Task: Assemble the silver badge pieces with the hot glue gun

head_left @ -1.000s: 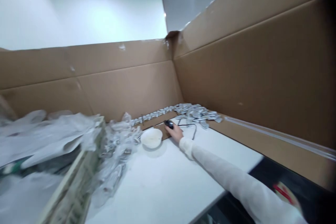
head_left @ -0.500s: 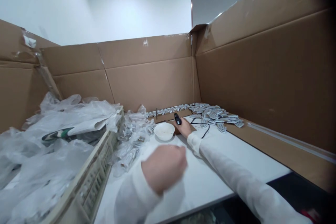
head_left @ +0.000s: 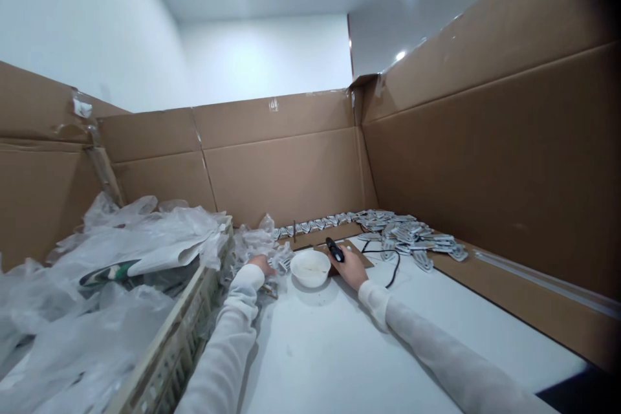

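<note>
My left hand [head_left: 262,264] is at the pile of small metallic parts in clear plastic bags [head_left: 250,246], beside the crate. Its fingertips are hidden among the bags, so whether they grip anything does not show. My right hand [head_left: 354,268] is closed around a tool with a thick black handle [head_left: 334,250]; its working end is hidden. That hand rests over a brown board [head_left: 361,257]. Between the two hands stands a white bowl [head_left: 310,270] with a little pale matter inside. A black cord [head_left: 396,265] curves over the table right of my right hand.
A pale plastic crate [head_left: 194,297] heaped with clear plastic bags [head_left: 116,317] fills the left. Grey-white flat parts [head_left: 412,236] lie piled at the back right, and a row of similar parts [head_left: 315,225] runs along the back. Cardboard walls [head_left: 286,168] enclose the white table [head_left: 349,362].
My left hand has moved from the near middle of the table, forward and left to the bagged parts. My right hand keeps the black-handled tool by the bowl. The view has tilted upward.
</note>
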### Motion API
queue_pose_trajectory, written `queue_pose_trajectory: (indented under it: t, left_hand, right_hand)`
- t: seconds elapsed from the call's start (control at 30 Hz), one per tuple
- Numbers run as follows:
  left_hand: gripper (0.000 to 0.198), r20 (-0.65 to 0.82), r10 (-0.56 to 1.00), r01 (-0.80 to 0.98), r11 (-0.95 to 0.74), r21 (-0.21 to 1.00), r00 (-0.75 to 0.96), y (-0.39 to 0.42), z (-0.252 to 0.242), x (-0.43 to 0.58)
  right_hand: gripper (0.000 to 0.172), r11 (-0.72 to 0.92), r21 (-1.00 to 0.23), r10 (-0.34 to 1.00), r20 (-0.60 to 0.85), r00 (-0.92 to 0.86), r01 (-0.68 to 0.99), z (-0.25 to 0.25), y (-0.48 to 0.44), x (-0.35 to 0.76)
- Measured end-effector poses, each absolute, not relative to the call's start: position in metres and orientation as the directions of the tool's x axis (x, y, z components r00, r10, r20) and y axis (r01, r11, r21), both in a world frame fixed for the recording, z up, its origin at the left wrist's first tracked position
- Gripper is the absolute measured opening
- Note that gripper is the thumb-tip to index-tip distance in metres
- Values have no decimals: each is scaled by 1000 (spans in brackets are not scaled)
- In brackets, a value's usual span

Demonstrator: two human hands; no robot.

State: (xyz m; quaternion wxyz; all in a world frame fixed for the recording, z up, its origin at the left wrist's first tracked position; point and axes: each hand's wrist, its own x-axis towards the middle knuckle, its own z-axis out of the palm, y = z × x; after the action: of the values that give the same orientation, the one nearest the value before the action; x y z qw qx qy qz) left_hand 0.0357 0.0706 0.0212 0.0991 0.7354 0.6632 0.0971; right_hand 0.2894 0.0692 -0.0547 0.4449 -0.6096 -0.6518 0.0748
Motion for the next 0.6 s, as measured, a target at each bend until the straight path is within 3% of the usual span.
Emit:
queue_pose_trajectory:
  t: [0.13, 0.23, 0.33, 0.4, 0.47, 0.53, 0.6]
  left_hand:
    - [12, -40, 972, 900, -197, 388, 230, 73, 34, 44]
    - [13, 25, 937, 805, -313, 504, 349, 68, 55, 51]
    - [18, 322, 868, 606, -495, 623, 378, 58, 80, 51]
    - [20, 518, 820, 410, -570, 712, 241, 48, 97, 47]
    - [20, 633, 773, 76, -634, 770, 39, 37, 113, 39]
    - [19, 681, 711, -310, -697, 647, -177, 25, 127, 30]
    - [21, 668, 646, -549, -732, 404, -371, 15, 138, 19]
  right_hand:
    - [16, 229, -653, 859, 485, 166, 722, -53, 67, 290]
    - [16, 237, -653, 852, 495, 169, 720, -52, 65, 289]
    - [18, 250, -662, 852, 498, 164, 707, -53, 64, 290]
    - [20, 268, -662, 852, 502, 148, 700, -55, 65, 291]
    - [21, 279, -655, 853, 505, 132, 702, -57, 67, 293]
    - [23, 281, -642, 853, 507, 120, 714, -60, 69, 295]
    - [24, 284, -628, 851, 514, 112, 724, -61, 71, 295]
